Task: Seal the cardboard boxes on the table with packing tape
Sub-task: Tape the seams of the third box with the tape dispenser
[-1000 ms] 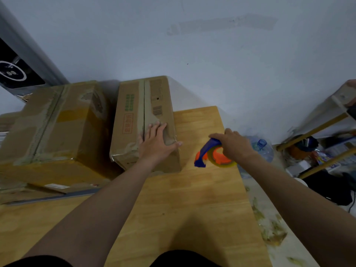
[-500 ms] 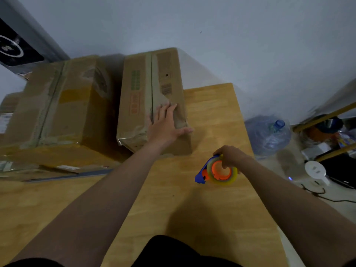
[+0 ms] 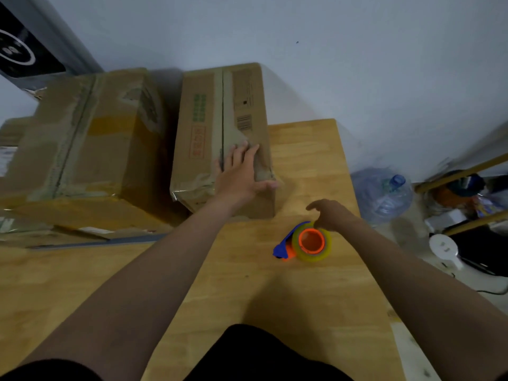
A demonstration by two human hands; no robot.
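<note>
A narrow cardboard box (image 3: 209, 127) stands at the back of the wooden table (image 3: 275, 298), its top seam running away from me. My left hand (image 3: 242, 174) lies flat on the box's near right corner, fingers straight and thumb over the side edge. A tape dispenser (image 3: 310, 242), with a yellowish roll on an orange core and a blue handle, rests on the table in front of the box. My right hand (image 3: 331, 215) hovers at the roll's far edge with loosely bent fingers, gripping nothing. A larger taped box (image 3: 90, 138) sits to the left.
The table's right edge drops to the floor, where a big clear water bottle (image 3: 382, 193), a white plug-like object (image 3: 444, 247) and clutter under yellow rails lie. A wall stands close behind the boxes. A dark panel (image 3: 19, 50) leans at the top left.
My right hand brought the tape dispenser down from the air onto the table and has let go of it. My left hand stayed on the narrow box.
</note>
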